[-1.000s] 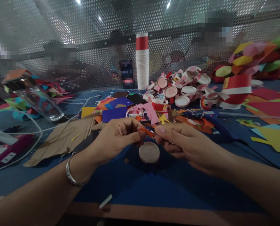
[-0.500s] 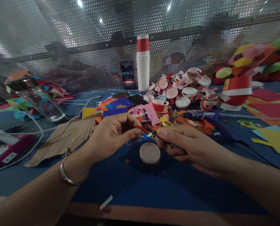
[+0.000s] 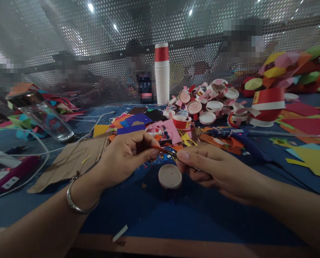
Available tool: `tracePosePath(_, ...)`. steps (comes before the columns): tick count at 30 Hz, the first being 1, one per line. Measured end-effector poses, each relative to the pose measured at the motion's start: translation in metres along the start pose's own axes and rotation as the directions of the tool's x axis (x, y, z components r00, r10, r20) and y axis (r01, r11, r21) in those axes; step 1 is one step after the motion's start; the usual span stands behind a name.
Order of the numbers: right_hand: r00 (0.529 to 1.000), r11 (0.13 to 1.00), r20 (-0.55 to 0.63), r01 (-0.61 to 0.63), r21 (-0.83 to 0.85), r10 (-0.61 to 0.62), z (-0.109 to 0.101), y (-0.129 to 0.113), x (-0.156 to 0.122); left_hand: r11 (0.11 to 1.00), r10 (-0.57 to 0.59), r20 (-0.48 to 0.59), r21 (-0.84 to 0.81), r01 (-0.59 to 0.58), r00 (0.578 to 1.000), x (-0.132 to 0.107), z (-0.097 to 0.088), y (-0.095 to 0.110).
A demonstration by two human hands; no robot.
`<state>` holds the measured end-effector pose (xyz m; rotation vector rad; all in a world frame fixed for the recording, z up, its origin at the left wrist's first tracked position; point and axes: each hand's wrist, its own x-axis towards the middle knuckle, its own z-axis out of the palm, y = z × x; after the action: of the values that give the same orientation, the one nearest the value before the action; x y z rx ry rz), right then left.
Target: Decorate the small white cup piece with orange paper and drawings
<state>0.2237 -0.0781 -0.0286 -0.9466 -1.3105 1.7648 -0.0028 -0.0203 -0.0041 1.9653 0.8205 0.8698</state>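
Observation:
In the middle of the head view, my left hand (image 3: 127, 154) pinches a small orange-red paper strip (image 3: 156, 147) between thumb and fingers. Facing it, my right hand (image 3: 211, 165) is closed around dark, slim tweezers (image 3: 169, 152), whose tips reach the strip. Most of the tweezers' length is hidden in my right fingers. Just below, between the two hands, a round cut-off paper cup bottom (image 3: 170, 176) lies on the blue table, touched by neither hand.
Coloured paper scraps (image 3: 138, 120) lie behind my hands. A stack of paper cups (image 3: 162, 77) stands farther back, left of piled cup bottoms (image 3: 200, 104). A blue glue gun (image 3: 254, 143) is at right; cardboard (image 3: 71, 161) and a glass bottle (image 3: 48, 118) are at left.
The tweezers' tips and the orange-red strip have shifted slightly between my fingers. Both hands keep their grips, and the view has moved a little.

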Motion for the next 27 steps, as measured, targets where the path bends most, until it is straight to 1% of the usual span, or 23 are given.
tracePosePath(3,1.000,1.000,-0.002,-0.001,0.000,0.001,0.000,0.001,-0.001,0.999,0.024,-0.002,0.046,-0.024,1.000,-0.001,-0.001,0.001)
tracePosePath(9,1.000,1.000,-0.004,-0.010,0.002,0.010,0.000,0.001,-0.003,0.977,0.067,-0.017,0.205,-0.062,0.998,-0.003,-0.001,0.000)
tracePosePath(14,1.000,1.000,0.004,-0.010,-0.001,0.010,0.001,-0.001,-0.003,0.963,0.085,0.015,0.255,-0.086,0.996,-0.004,-0.002,-0.002)
tracePosePath(17,1.000,1.000,0.013,-0.020,-0.007,0.020,0.001,0.000,-0.003,0.971,0.057,0.047,0.231,-0.067,0.997,-0.005,-0.001,-0.003)
tracePosePath(21,1.000,1.000,0.015,-0.025,-0.014,0.025,0.001,0.001,-0.003,0.991,-0.029,0.106,0.132,0.015,0.994,-0.005,0.006,-0.005)
tracePosePath(23,1.000,0.999,0.009,-0.029,-0.019,0.029,0.001,0.001,-0.003,0.992,-0.067,0.136,0.118,0.051,0.988,-0.005,0.010,-0.005)
tracePosePath(25,0.999,0.999,-0.006,-0.033,-0.021,0.033,0.001,0.000,-0.004,0.993,-0.091,0.136,0.086,0.079,0.987,-0.004,0.012,-0.005)
tracePosePath(27,0.999,0.999,-0.021,-0.039,-0.019,0.039,0.001,-0.001,-0.004,0.995,-0.098,0.114,0.020,0.097,0.989,-0.003,0.010,-0.003)
